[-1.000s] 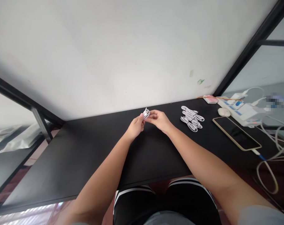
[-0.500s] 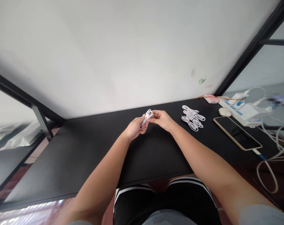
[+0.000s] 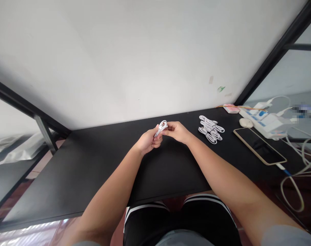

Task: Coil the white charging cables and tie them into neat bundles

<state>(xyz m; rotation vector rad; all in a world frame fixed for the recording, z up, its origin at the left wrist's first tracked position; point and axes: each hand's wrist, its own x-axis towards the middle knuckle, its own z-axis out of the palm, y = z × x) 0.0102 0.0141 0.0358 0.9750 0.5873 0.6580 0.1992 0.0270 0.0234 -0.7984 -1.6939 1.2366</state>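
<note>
Above the black table (image 3: 94, 164), my left hand (image 3: 148, 140) is closed around a coiled white cable (image 3: 161, 127), whose loops stick up past the thumb. My right hand (image 3: 179, 132) meets the coil from the right, thumb and forefinger pinched at its edge. Part of the coil is hidden inside my left fingers. To the right of my hands lie bundled white cables (image 3: 211, 129), folded into loops with dark ties around their middles.
A phone (image 3: 260, 145) with a charging cable lies at the right, near a white earbud case (image 3: 246, 122). Behind them sits a white power strip (image 3: 268, 123) with plugged-in chargers and trailing cords. A white wall (image 3: 135, 68) rises behind the table, with black metal posts at both sides.
The loops of the coil look gathered slightly closer together than before. Both hands stay in nearly the same place, and the bundles on the table have not moved.
</note>
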